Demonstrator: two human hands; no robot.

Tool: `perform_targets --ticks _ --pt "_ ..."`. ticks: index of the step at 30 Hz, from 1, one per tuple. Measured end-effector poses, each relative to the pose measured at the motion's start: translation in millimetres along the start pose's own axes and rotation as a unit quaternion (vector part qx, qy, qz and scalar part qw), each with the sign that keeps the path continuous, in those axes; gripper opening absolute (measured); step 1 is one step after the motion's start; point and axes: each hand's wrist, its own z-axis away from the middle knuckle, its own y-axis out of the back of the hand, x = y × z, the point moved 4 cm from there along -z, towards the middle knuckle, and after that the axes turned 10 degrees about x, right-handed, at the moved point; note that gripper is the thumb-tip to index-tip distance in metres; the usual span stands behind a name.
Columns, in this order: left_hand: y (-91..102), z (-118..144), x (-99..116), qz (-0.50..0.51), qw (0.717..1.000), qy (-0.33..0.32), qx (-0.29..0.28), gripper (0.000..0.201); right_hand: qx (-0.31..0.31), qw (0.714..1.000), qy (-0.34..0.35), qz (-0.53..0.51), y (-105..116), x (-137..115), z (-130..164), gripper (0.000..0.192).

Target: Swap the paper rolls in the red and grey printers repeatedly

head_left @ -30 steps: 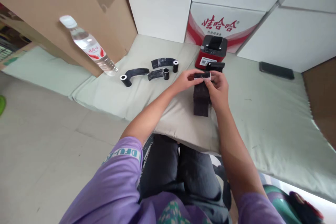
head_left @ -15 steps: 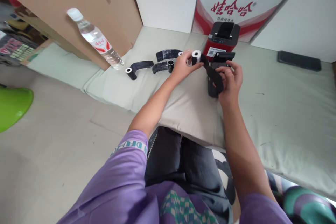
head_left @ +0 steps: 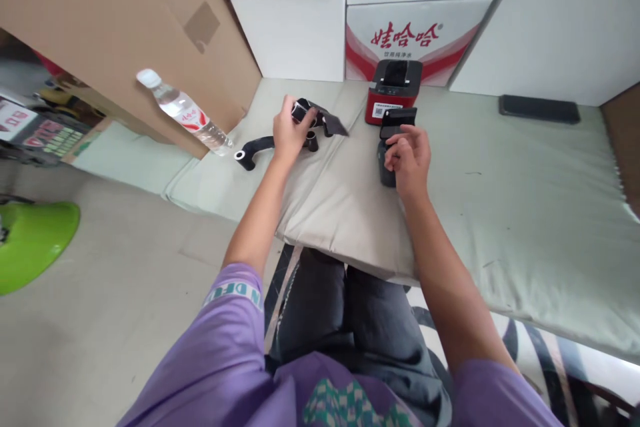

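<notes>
My left hand [head_left: 286, 130] holds a black strip with a white-cored roll [head_left: 320, 116] out to the left, over the other black strips [head_left: 260, 145] lying on the pale green mat [head_left: 500, 180]. My right hand [head_left: 407, 160] rests on a black stack [head_left: 384, 170] standing on the grey cushion [head_left: 345, 207], its fingers curled around the stack's top. A red and black label printer [head_left: 393, 90] stands just behind my right hand.
A water bottle [head_left: 183, 112] leans against a large cardboard box [head_left: 115, 20] at the left. White boxes [head_left: 415, 20] line the back. A black phone [head_left: 539, 109] lies at the back right. A green object [head_left: 30, 240] sits on the floor, far left.
My left hand has pulled the roll and its strip away from the stack and carried it left toward the other strips. My right hand stays at the stack.
</notes>
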Motion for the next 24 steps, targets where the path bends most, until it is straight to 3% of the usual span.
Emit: perform_targets --ticks 6,13,18,24 --pt "22.4 -42.2 -16.3 -0.151 0.982 -0.03 -0.109 0.023 -0.002 1.0 0.004 -0.001 -2.4 1.1 0.4 0.049" --pt "21.3 -66.6 -22.2 -0.18 0.963 0.016 -0.199 0.008 0.003 1.0 0.009 -0.023 -4.6 1.8 0.4 0.047" --pt "14.4 -56.2 -20.6 -0.26 0.952 0.051 -0.151 0.007 0.005 1.0 0.006 -0.025 -6.3 1.5 1.4 0.045" --pt "4.5 -47.7 -18.4 -0.234 0.958 0.068 -0.153 0.021 -0.007 1.0 0.007 -0.013 -7.0 4.6 -0.1 0.047"
